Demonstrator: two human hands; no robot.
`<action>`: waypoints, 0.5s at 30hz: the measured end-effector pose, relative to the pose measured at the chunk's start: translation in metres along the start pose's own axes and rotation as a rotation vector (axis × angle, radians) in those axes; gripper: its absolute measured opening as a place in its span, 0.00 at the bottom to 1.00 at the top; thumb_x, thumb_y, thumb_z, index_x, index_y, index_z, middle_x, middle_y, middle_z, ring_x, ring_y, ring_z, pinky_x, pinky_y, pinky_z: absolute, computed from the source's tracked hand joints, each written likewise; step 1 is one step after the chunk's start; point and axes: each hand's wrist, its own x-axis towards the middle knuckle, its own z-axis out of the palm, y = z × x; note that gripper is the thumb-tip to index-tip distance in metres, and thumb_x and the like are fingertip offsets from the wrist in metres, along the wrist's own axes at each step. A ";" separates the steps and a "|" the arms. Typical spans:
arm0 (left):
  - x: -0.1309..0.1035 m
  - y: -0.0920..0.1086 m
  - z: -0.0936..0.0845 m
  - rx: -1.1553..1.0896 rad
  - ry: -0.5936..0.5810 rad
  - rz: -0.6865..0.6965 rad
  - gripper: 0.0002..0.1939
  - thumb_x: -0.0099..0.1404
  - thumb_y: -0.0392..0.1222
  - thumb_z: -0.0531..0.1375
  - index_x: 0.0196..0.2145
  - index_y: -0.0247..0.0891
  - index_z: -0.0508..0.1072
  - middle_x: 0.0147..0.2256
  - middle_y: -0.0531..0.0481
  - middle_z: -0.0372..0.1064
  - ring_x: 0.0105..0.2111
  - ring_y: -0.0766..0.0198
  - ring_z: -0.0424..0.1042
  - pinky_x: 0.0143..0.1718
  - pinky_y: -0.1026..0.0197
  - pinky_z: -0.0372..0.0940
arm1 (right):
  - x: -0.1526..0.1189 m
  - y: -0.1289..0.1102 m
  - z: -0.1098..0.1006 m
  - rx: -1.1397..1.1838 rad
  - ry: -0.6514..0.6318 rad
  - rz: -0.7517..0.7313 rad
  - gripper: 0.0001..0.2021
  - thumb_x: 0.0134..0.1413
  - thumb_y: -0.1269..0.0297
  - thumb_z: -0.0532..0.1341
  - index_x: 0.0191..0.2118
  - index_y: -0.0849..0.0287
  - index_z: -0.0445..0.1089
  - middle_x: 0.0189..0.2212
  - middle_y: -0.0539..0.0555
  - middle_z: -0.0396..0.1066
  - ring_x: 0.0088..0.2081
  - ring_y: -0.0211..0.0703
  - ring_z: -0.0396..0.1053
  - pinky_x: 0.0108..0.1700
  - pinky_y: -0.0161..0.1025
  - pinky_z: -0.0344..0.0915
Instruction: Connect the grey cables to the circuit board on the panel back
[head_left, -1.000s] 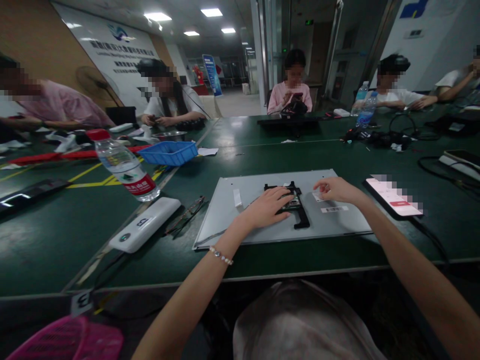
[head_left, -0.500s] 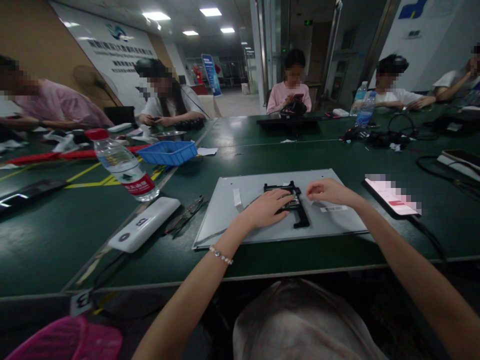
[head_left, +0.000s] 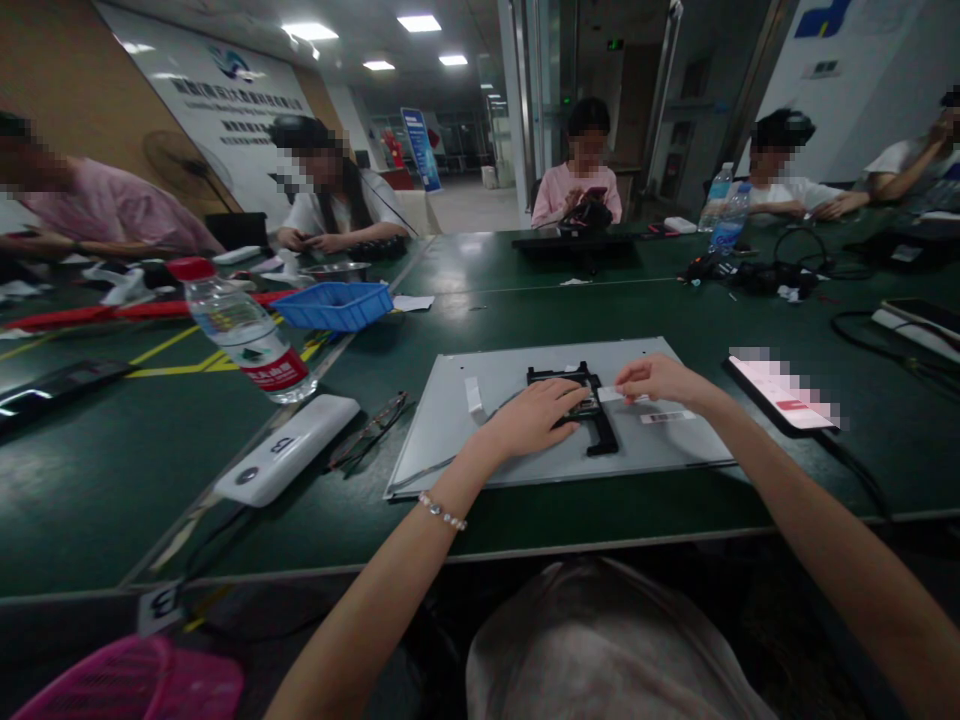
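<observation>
A flat grey panel (head_left: 429, 440) lies before me on the table, with a black plastic frame (head_left: 604, 436) on its middle. My left hand (head_left: 525, 415) rests over the left part of that frame, fingers stretched out and covering some of a small circuit board there. Thumb and fingers of my right hand (head_left: 664, 382) are pinched on the end of a white strip (head_left: 610, 394), which reaches left to the frame's right side. I cannot tell whether the strip is tape or a flat cable. Another white piece (head_left: 473, 394) sticks to the panel left of the frame.
Left of the panel are glasses (head_left: 369, 432), a white power bank (head_left: 289, 450), a water bottle (head_left: 259, 345) and a blue tray (head_left: 334, 306). A lit phone (head_left: 780, 395) with a cable lies to the right. Several people sit around the table.
My right hand now shows the white strip drawn out flat between its fingers and the frame; its fingers have shifted slightly. The left hand has stayed put.
</observation>
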 end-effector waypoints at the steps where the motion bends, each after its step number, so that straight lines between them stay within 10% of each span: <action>1: 0.000 0.000 0.000 -0.003 0.003 -0.002 0.26 0.67 0.44 0.53 0.62 0.40 0.54 0.58 0.43 0.58 0.58 0.55 0.58 0.59 0.51 0.53 | 0.000 -0.001 0.001 0.008 -0.004 0.004 0.09 0.50 0.64 0.63 0.37 0.61 0.74 0.27 0.53 0.76 0.31 0.42 0.74 0.31 0.35 0.66; 15: 0.016 0.021 0.010 0.118 0.049 0.027 0.18 0.70 0.49 0.49 0.53 0.41 0.66 0.56 0.43 0.58 0.58 0.53 0.56 0.59 0.49 0.51 | 0.000 -0.005 0.021 -0.138 0.049 -0.056 0.06 0.48 0.67 0.62 0.34 0.60 0.74 0.31 0.54 0.77 0.27 0.40 0.73 0.32 0.35 0.68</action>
